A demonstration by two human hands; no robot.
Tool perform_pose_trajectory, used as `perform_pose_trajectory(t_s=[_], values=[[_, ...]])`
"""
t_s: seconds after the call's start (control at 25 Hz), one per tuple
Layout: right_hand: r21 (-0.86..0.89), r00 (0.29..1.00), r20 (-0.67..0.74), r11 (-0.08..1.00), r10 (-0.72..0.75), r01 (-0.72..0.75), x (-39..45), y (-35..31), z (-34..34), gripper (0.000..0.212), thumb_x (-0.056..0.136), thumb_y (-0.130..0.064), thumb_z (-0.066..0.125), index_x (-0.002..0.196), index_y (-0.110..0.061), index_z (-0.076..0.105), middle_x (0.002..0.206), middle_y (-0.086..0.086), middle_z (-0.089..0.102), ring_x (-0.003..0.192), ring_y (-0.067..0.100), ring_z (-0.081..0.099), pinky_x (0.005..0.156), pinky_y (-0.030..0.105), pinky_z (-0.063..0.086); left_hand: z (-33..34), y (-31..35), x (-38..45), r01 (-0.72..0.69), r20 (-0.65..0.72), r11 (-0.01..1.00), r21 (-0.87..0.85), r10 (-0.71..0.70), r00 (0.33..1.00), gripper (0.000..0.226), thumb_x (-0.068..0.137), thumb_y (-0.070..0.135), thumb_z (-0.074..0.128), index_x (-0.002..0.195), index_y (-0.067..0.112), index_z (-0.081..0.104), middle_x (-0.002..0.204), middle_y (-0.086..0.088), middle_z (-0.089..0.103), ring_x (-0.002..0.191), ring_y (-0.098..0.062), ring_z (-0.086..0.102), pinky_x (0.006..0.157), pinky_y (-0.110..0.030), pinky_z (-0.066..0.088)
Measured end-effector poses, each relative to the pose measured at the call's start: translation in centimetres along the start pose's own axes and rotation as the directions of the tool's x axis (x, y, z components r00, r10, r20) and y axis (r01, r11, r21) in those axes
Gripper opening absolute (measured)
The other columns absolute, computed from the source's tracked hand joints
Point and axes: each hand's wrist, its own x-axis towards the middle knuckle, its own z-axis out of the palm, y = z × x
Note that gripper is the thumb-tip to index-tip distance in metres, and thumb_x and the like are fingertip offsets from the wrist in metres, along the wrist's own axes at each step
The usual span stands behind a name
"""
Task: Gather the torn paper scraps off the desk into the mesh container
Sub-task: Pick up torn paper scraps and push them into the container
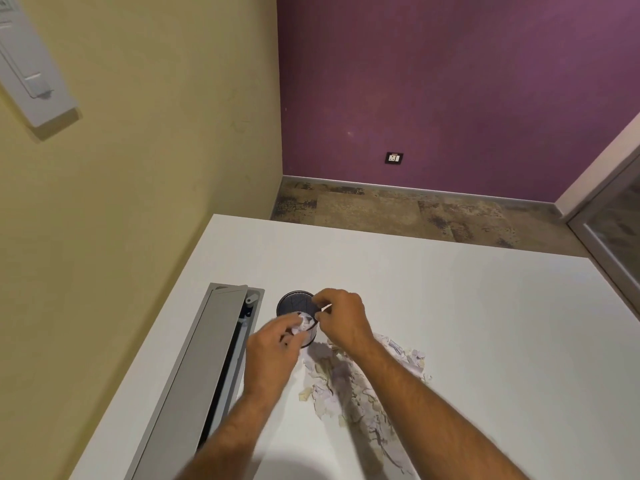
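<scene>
A small round black mesh container (294, 303) stands on the white desk (485, 323), just right of a cable tray. Both hands hover at its near rim. My left hand (273, 348) holds a crumpled wad of white scraps (303, 323) over the opening, fingers curled round it. My right hand (341, 317) pinches a thin scrap at the rim's right side. A loose pile of torn paper scraps (360, 382) spreads over the desk below and right of the container, partly hidden by my right forearm.
A long grey cable tray with a raised lid (207, 368) runs along the desk's left side, close to the container. The desk's far edge (381, 232) drops to a patterned floor. A yellow wall stands on the left, a purple wall behind.
</scene>
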Motion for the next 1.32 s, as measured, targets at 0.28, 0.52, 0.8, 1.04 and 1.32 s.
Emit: perform_pose_trajectory(t_s=[0.28, 0.52, 0.8, 1.04, 1.32], values=[[0.190, 0.983, -0.073, 0.970, 0.168, -0.152, -6.1, 4.9, 1.6, 0.020, 0.083, -0.007, 0.064, 0.097, -0.017, 0.074, 0.085, -0.009, 0.072, 0.075, -0.006, 0.062, 0.067, -0.002, 0.043, 1.2, -0.7, 6.7, -0.122, 0.236, 0.925, 0.360, 0.036, 0.971, 0.028, 0.078, 0.016, 0.075, 0.105, 0.024, 0.072, 0.101, 0.000, 0.074, 0.091, -0.018, 0.066, 0.087, -0.032, 0.054], [-0.044, 0.983, 0.059, 0.984, 0.174, -0.171, -10.1, 7.5, 3.6, 0.025, 0.081, -0.018, 0.059, 0.103, -0.024, 0.069, 0.101, -0.011, 0.069, 0.087, 0.009, 0.065, 0.085, 0.026, 0.054, 1.4, -0.3, 6.1, -0.449, 0.357, 0.782, 0.432, 0.309, 0.881, 0.029, 0.087, 0.027, 0.066, 0.116, 0.022, 0.065, 0.114, 0.006, 0.067, 0.109, -0.018, 0.052, 0.091, -0.032, 0.048], [-0.433, 0.958, 0.280, 0.899, 0.065, 0.065, -10.4, 7.7, 4.3, 0.038, 0.068, -0.014, 0.069, 0.103, -0.020, 0.057, 0.101, -0.002, 0.053, 0.088, 0.022, 0.058, 0.068, 0.034, 0.053, 1.8, -3.0, -1.3, -0.533, 0.604, 0.754, 0.384, 0.232, 0.762, 0.034, 0.073, 0.047, 0.063, 0.103, 0.032, 0.057, 0.103, 0.014, 0.059, 0.098, -0.011, 0.056, 0.075, -0.030, 0.052], [-0.487, 0.953, 0.294, 0.870, 0.074, 0.082, -10.2, 8.1, 5.2, 0.023, 0.078, -0.007, 0.063, 0.100, -0.013, 0.063, 0.101, 0.006, 0.056, 0.087, 0.028, 0.060, 0.064, 0.030, 0.042, 3.5, -5.5, -5.5, -0.323, 0.596, 0.691, 0.646, -0.194, 0.779, 0.059, 0.074, 0.048, 0.067, 0.124, 0.031, 0.042, 0.125, 0.007, 0.043, 0.115, -0.019, 0.042, 0.086, -0.036, 0.049], [-0.484, 0.962, 0.263, 0.873, 0.072, 0.067, -10.9, 8.3, 6.0, 0.017, 0.085, -0.010, 0.053, 0.096, -0.009, 0.066, 0.098, 0.009, 0.064, 0.087, 0.027, 0.064, 0.065, 0.029, 0.040, 4.1, -6.6, -6.8, -0.146, 0.460, 0.828, 0.542, -0.147, 0.876, 0.026, 0.084, 0.032, 0.064, 0.110, 0.028, 0.062, 0.112, 0.006, 0.056, 0.103, -0.012, 0.056, 0.089, -0.016, 0.041]])
